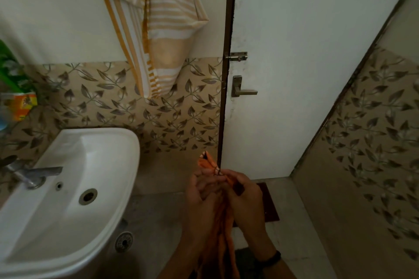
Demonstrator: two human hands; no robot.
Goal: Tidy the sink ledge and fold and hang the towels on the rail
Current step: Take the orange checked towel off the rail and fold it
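We find the orange towel (223,229) hanging limp, right of the sink (130,142). The left hand (201,190) and right hand (246,190) sit close together, fingers curled, pinching its bunched upper edge. We judge it light, soft and floppy, and best held at the top corners.

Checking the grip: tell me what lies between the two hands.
In the head view, the orange towel: left hand and right hand hold its bunched top, the rest hanging between them.

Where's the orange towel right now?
Head view, low centre: the orange towel hangs gripped between the left hand and right hand, right of the sink, before the door.
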